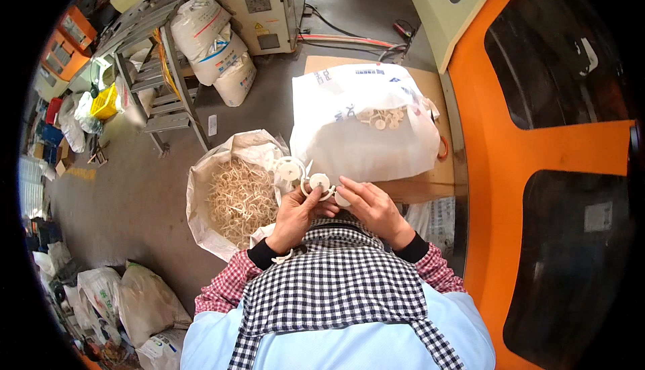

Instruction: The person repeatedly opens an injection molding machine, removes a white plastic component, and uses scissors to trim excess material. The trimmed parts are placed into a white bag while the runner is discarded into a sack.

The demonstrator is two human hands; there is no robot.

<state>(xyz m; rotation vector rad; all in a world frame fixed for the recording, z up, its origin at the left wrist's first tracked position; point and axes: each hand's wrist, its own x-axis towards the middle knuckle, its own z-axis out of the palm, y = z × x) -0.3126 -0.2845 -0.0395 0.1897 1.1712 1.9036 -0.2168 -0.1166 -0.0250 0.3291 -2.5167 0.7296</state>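
My left hand (293,217) pinches an off-white moulded plastic piece (320,182) made of round discs joined by a curved runner. Its thumb presses near the middle disc, and another disc (289,170) sticks out to the left. My right hand (377,210) closes its fingers on a small white disc (341,199) at the piece's right end; the thumb is mostly hidden. Just left of my hands stands an open white sack (199,217) full of thin, curly plastic runners (240,199). Beyond them lies a white plastic bag (329,115), with several loose disc parts (384,119) showing in its opening.
The bag rests on a cardboard-topped surface (440,95). An orange machine (485,189) with dark windows rises close on my right. A metal step stand (166,123) and stacked full sacks (215,51) are at the back left. More bags (144,299) lie at the lower left.
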